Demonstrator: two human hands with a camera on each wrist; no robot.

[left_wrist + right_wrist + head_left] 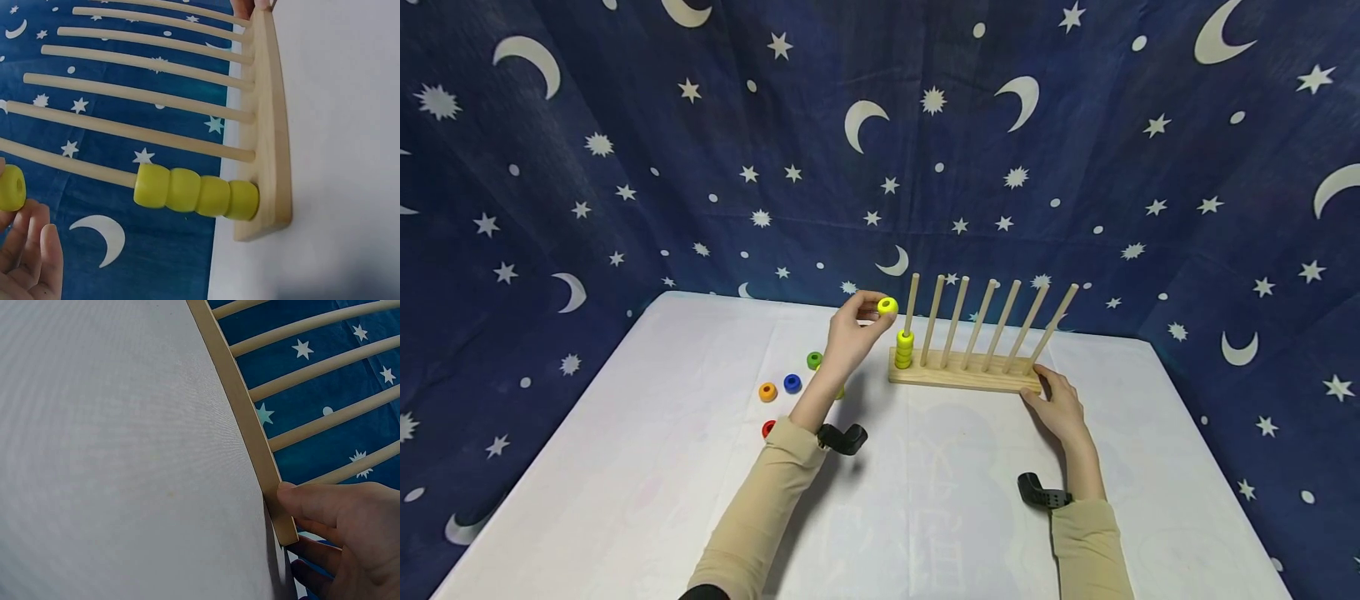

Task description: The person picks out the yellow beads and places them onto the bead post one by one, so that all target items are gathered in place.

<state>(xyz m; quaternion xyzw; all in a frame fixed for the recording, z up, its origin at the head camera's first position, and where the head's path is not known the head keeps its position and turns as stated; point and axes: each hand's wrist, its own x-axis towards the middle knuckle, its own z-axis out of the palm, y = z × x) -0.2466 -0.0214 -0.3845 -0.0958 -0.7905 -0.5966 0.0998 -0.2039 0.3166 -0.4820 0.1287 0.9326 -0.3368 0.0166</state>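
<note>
My left hand pinches a yellow bead between thumb and fingers, just left of the leftmost peg and near its top. That peg carries a stack of several yellow beads, resting down against the wooden base. The other pegs on the rack bear no beads. At the right end of the base, my right hand grips the wood; in the right wrist view its thumb lies on one face of the base, with fingers beyond the end.
Loose beads lie on the white table to the left: green, blue, orange and red. The left forearm partly hides the red one and a yellow one. A dark blue star-patterned curtain hangs behind.
</note>
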